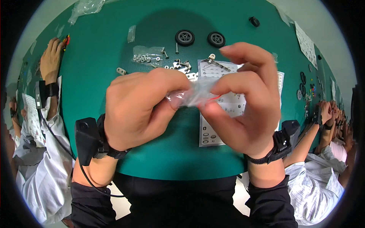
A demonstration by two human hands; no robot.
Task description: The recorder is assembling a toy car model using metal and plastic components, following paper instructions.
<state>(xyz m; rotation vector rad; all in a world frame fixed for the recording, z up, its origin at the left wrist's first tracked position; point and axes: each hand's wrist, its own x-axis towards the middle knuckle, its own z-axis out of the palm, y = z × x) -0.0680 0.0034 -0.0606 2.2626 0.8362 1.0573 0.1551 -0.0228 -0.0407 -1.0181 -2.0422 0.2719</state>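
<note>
A small clear plastic bag (197,91) is stretched between my two hands over the green table. My left hand (142,102) pinches its left end between thumb and fingers. With thumb and forefinger, my right hand (247,95) grips the other end, where a red line shows along the bag's edge. What the bag contains is blurred. Partly behind my right hand lies a printed sheet (211,133) with small part pictures. Just beyond the bag, metal brackets (185,68) lie in a loose pile.
Two black wheels (184,37) and a screw (176,48) lie farther back. Left of them a clear bag (144,55) has several nuts and screws on it. Another black wheel (254,21) is at the far right. Other people's hands (50,60) work at both sides of the table.
</note>
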